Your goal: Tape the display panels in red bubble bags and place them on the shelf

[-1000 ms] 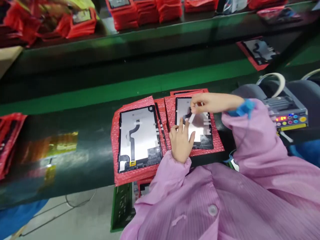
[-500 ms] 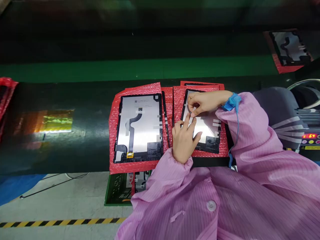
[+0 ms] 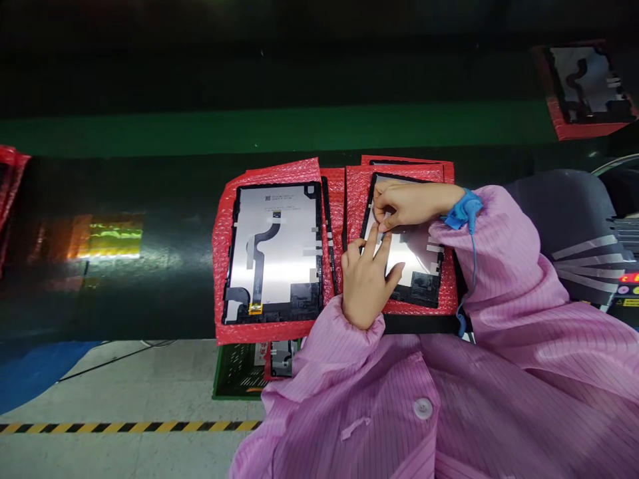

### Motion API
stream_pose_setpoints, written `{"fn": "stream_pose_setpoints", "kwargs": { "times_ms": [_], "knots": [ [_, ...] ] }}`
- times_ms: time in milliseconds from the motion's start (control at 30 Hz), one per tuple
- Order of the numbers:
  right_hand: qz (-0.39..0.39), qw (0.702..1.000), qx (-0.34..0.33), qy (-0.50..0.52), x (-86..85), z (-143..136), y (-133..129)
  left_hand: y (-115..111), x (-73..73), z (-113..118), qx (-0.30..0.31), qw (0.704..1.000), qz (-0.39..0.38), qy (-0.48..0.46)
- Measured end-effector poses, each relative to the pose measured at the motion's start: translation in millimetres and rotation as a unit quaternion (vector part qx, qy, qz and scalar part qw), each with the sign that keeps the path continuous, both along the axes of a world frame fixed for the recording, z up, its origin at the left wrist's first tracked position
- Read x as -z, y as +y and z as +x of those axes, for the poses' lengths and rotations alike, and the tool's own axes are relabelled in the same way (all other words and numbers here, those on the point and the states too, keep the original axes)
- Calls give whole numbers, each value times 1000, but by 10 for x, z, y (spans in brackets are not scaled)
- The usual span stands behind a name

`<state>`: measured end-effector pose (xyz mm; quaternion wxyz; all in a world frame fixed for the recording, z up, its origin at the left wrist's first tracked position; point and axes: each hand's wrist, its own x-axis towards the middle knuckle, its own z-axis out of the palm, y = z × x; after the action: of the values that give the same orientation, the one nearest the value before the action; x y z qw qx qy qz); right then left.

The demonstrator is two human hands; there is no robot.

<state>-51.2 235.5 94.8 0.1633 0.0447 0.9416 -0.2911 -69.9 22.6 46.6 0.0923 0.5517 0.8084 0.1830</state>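
My left hand [image 3: 368, 283] lies spread over the left side of a tablet screen panel [image 3: 407, 256] with a silvery back and black frame. Its fingertips press the panel near the upper left. Just above them my right hand [image 3: 399, 203] is closed in a pinch, thumb and forefinger low on the same panel. What it pinches is too small and hidden to make out. A blue wrist strap [image 3: 464, 208] circles the right wrist. Red bubble wrap [image 3: 355, 199] lies under the panel. To the left, a second screen panel [image 3: 294, 256] shows a black ribbon cable [image 3: 258, 266].
A green crate [image 3: 232, 379] stands below the bench's front edge. Another panel [image 3: 589, 83] on red wrap lies at the far right. Beside my right arm is a dark grey machine [image 3: 564, 213]. Red wrap [image 3: 12, 173] shows at the left edge of the dark bench [image 3: 164, 279].
The camera view has shifted slightly. Both hands keep nearly the same place on the panel, with the right still pinching beside the left fingertips.
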Motion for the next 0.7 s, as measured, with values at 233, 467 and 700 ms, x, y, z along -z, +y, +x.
{"fn": "stream_pose_setpoints", "kwargs": {
  "times_ms": [233, 467, 700],
  "knots": [
    [-96, 992, 59, -60, -70, -72, 100, -1, 16, 22, -9, 999, 3, 31],
    [-19, 999, 22, -21, -13, -80, 38, -20, 55, 24, -14, 999, 13, 46],
    [65, 998, 16, -3, 68, -85, -59, -23, 75, 24, -15, 998, 23, 53]
  ]
}}
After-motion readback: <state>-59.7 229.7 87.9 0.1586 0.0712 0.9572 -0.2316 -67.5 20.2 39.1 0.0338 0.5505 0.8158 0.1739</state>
